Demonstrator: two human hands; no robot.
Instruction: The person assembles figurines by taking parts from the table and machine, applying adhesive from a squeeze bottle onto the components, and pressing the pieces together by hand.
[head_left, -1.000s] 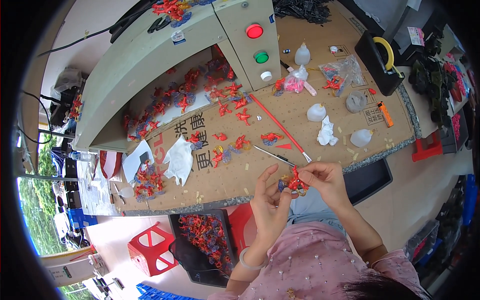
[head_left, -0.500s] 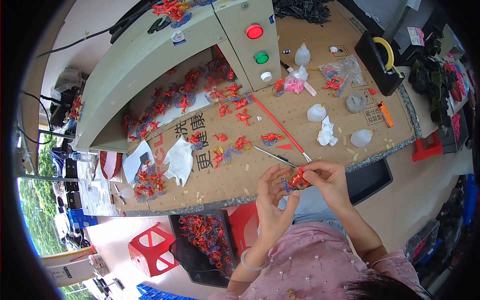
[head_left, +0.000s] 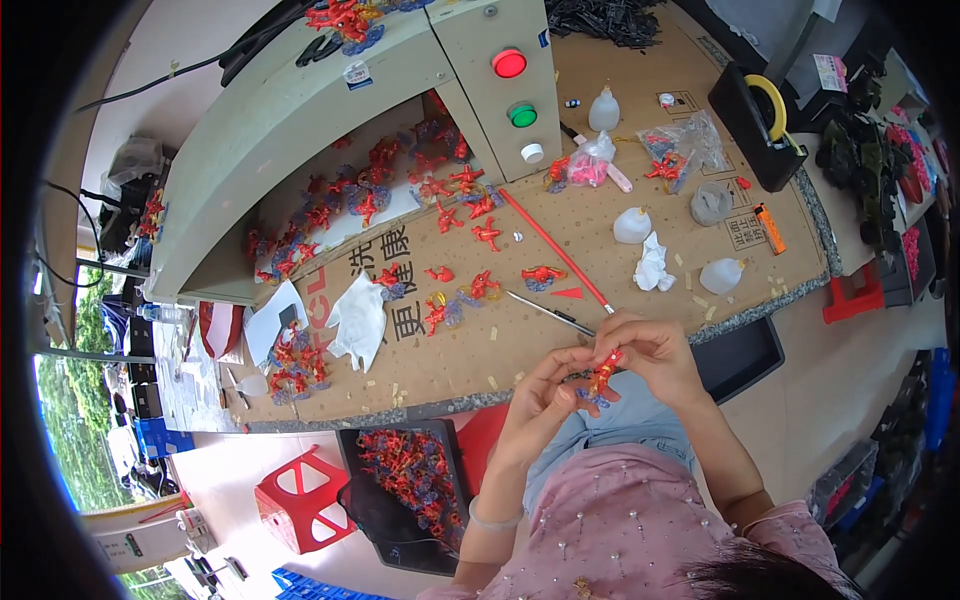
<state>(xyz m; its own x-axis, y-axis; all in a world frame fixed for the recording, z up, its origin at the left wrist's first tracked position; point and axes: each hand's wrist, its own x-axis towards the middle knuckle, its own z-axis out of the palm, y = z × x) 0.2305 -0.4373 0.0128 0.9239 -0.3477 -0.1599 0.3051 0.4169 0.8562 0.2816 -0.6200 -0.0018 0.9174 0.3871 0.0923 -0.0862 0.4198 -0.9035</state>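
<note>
A small red toy figure (head_left: 604,374) with yellow parts and a translucent blue-purple base is held between my two hands, just off the table's front edge. My left hand (head_left: 545,402) is closed around its lower part, near the base. My right hand (head_left: 652,352) grips its upper end between thumb and fingers, and part of the figure is hidden there. On the table ahead lie a red-handled paintbrush (head_left: 555,245), its tip hidden behind my right hand, and a thin pointed tool (head_left: 550,312). Similar red figures (head_left: 485,286) lie farther left.
A beige arched machine (head_left: 330,100) with several figures inside stands at the back left. Squeeze bottles (head_left: 722,275), a crumpled tissue (head_left: 655,264), an orange lighter (head_left: 770,230) and a clear cup (head_left: 712,204) occupy the right. Below the table edge, a black crate (head_left: 410,480) holds many figures beside a red stool (head_left: 300,500).
The figure has turned more upright and come slightly nearer to me. My left hand has closed in on its lower part, and my right hand's fingers have shifted around its top.
</note>
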